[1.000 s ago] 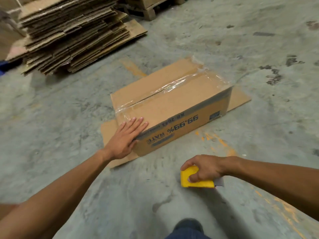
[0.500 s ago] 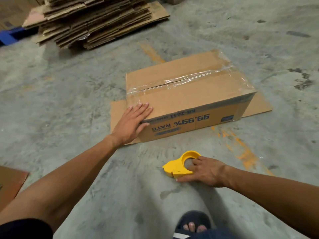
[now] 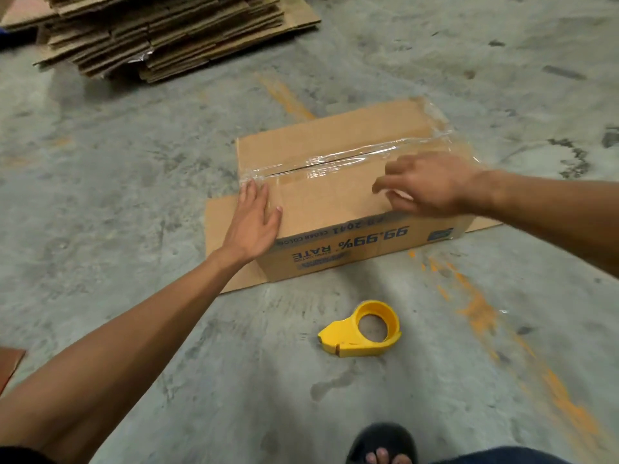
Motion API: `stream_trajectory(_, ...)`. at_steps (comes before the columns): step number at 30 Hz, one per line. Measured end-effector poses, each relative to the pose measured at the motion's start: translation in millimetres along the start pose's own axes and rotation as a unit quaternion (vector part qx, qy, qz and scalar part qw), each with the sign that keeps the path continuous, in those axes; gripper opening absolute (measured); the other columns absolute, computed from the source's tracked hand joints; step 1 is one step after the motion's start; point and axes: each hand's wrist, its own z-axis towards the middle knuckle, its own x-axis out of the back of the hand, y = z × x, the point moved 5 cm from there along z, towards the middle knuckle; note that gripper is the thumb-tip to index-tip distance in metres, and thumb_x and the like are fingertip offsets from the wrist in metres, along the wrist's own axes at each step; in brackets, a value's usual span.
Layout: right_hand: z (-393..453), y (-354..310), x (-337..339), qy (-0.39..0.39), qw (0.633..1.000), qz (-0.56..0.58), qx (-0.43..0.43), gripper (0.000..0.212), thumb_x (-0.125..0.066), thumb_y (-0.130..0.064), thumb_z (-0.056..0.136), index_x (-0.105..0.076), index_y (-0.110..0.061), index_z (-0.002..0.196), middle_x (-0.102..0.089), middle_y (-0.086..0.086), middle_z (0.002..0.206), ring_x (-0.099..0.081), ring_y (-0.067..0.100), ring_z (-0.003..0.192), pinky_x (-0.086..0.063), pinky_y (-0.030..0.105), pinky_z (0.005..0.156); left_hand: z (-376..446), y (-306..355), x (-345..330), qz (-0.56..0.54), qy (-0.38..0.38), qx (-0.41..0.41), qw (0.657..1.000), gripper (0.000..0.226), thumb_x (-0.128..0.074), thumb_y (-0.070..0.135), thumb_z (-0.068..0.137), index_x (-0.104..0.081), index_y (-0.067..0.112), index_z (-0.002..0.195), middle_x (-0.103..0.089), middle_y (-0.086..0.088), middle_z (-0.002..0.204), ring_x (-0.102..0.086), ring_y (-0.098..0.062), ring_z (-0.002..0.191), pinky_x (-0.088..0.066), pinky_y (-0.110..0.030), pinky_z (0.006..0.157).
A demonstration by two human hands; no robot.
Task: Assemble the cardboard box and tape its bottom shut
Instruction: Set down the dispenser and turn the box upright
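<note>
Box: brown printed cardboard box [image 3: 338, 209] sits upside down on a flat cardboard sheet [image 3: 221, 229]; empty, I'd guess light, stiff, best gripped at the edges.
Seam: clear tape [image 3: 335, 159] glossy along it.
Left hand [image 3: 254, 222]: flat, pressing the near corner.
Right hand [image 3: 425, 185]: empty, fingers loose, hovering above the top.
Yellow tape dispenser [image 3: 363, 331]: lying free on the concrete floor [image 3: 134, 195].

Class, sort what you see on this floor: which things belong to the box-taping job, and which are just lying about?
Job: box; clear tape along its seam; tape dispenser; left hand; right hand.

Lying about: stack of flat cardboard; cardboard scrap.
</note>
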Motion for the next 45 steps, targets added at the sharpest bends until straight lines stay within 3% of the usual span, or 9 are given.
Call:
stream_trajectory(4, 18, 55, 0, -0.148, 0.981, -0.008, -0.128, 0.047, -0.041, -0.041, 0.098, -0.042, -0.029, 0.143, -0.05, 0.012, 0.136, -0.047, 0.032, 0.124, -0.043, 0.047, 0.101, 34, -8, 4, 0.018, -0.017, 0.075, 0.997, 0.071, -0.033, 0.048, 0.098, -0.017, 0.006, 0.153, -0.008, -0.019, 0.162, -0.002, -0.034, 0.15, -0.008, -0.049, 0.122)
stream_trajectory(8, 21, 83, -26, -0.197, 0.963, 0.044, -0.179, 0.052, -0.039, -0.045, 0.098, -0.034, -0.034, 0.149, -0.04, 0.009, 0.15, -0.039, 0.031, 0.135, -0.036, 0.05, 0.109, 53, -1, 6, 0.019, -0.009, 0.152, 0.988, 0.073, -0.033, 0.046, 0.099, -0.01, 0.005, 0.155, -0.003, -0.022, 0.162, -0.005, -0.039, 0.149, -0.014, -0.049, 0.12)
stream_trajectory(14, 32, 117, -82, -0.149, 0.957, 0.113, -0.221, 0.063, -0.023, -0.059, 0.098, -0.016, -0.033, 0.154, -0.015, 0.002, 0.165, -0.015, 0.027, 0.149, -0.017, 0.053, 0.119, 72, -4, 2, 0.063, 0.034, 0.171, 0.983, 0.072, -0.024, 0.057, 0.092, -0.023, 0.01, 0.146, -0.021, -0.025, 0.153, -0.032, -0.05, 0.133, -0.034, -0.057, 0.107)
stream_trajectory(21, 28, 183, -106, -0.076, 0.897, 0.208, -0.382, 0.067, -0.027, -0.065, 0.094, -0.02, -0.031, 0.152, -0.008, 0.005, 0.164, -0.013, 0.035, 0.147, -0.021, 0.057, 0.114, 83, -23, 3, 0.019, 0.058, 0.232, 0.971, 0.082, -0.024, 0.074, 0.086, -0.018, 0.022, 0.149, -0.03, -0.023, 0.151, -0.043, -0.046, 0.129, -0.037, -0.055, 0.104)
stream_trajectory(27, 37, 195, -105, -0.045, 0.848, 0.288, -0.442, 0.068, -0.038, -0.066, 0.085, -0.034, -0.025, 0.14, -0.037, 0.024, 0.14, -0.05, 0.049, 0.117, -0.041, 0.053, 0.102, 69, -21, 5, 0.005, 0.074, 0.262, 0.962, 0.085, -0.027, 0.077, 0.088, -0.009, 0.028, 0.154, -0.05, -0.023, 0.141, -0.051, -0.044, 0.123, -0.041, -0.049, 0.097)
stream_trajectory(31, 55, 172, -93, -0.008, 0.853, 0.32, -0.412, 0.059, -0.047, -0.062, 0.08, -0.047, -0.018, 0.12, -0.046, 0.024, 0.124, -0.054, 0.045, 0.106, -0.047, 0.048, 0.093, 40, -38, 23, -0.009, 0.098, 0.297, 0.95, 0.086, -0.031, 0.079, 0.085, -0.018, 0.024, 0.15, -0.052, -0.024, 0.137, -0.052, -0.044, 0.121, -0.041, -0.048, 0.096)
stream_trajectory(36, 100, 124, -64, 0.005, 0.857, 0.338, -0.39, 0.065, -0.052, -0.056, 0.079, -0.043, -0.018, 0.131, -0.042, 0.021, 0.131, -0.047, 0.048, 0.115, -0.043, 0.052, 0.098, -4, -71, 69, -0.036, 0.147, 0.354, 0.923, 0.081, -0.037, 0.081, 0.079, -0.034, 0.021, 0.134, -0.056, -0.021, 0.131, -0.054, -0.044, 0.117, -0.041, -0.047, 0.093)
stream_trajectory(41, 143, 97, -1, 0.143, 0.863, 0.368, -0.315, 0.058, -0.057, -0.05, 0.076, -0.043, -0.02, 0.124, -0.043, 0.017, 0.127, -0.046, 0.042, 0.115, -0.043, 0.046, 0.094, -28, -70, 144, -0.07, 0.283, 0.324, 0.9, 0.068, -0.044, 0.078, 0.077, -0.032, 0.023, 0.116, -0.058, -0.023, 0.113, -0.056, -0.044, 0.104, -0.046, -0.05, 0.089)
stream_trajectory(45, 158, 91, 37, 0.255, 0.822, 0.456, -0.228, 0.08, -0.067, -0.041, 0.082, -0.023, -0.03, 0.148, -0.033, 0.009, 0.135, -0.04, 0.03, 0.124, -0.038, 0.039, 0.098, -42, -62, 187, -0.092, 0.418, 0.266, 0.864, 0.076, -0.054, 0.069, 0.082, -0.023, 0.031, 0.14, -0.05, -0.017, 0.128, -0.051, -0.037, 0.114, -0.041, -0.055, 0.101)
